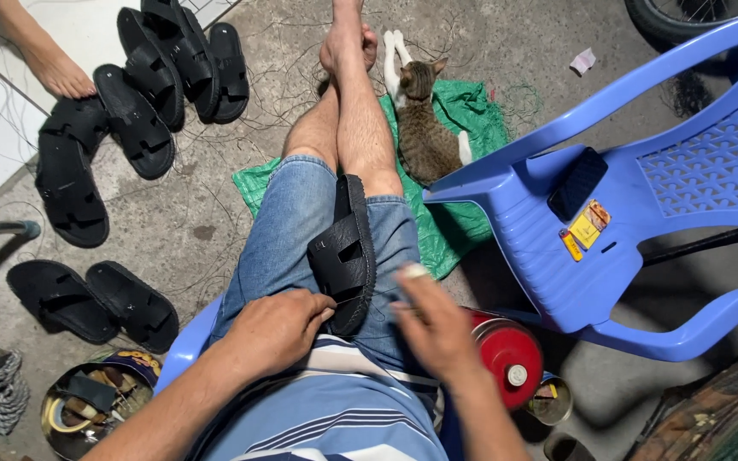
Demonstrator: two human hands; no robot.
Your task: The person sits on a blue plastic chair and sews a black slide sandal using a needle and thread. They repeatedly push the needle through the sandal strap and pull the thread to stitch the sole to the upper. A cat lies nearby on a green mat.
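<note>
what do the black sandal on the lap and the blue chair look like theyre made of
The black sandal, which the left hand steadies, looks like matte leather or a leather-like synthetic: dull strap, darker sole edge. The blue chair looks like moulded plastic: smooth sheen, perforated lattice seat.

Soft, even daylight fills the scene, moderately bright, with no glare. The right hand (433, 324) is smeared by motion blur; the left hand (277, 329) beside it is sharp. Right of the right hand, the chair (642, 213) throws a soft shadow on the floor (215, 213). Wide-angle distortion bends the edges, and the far corners darken.
</note>
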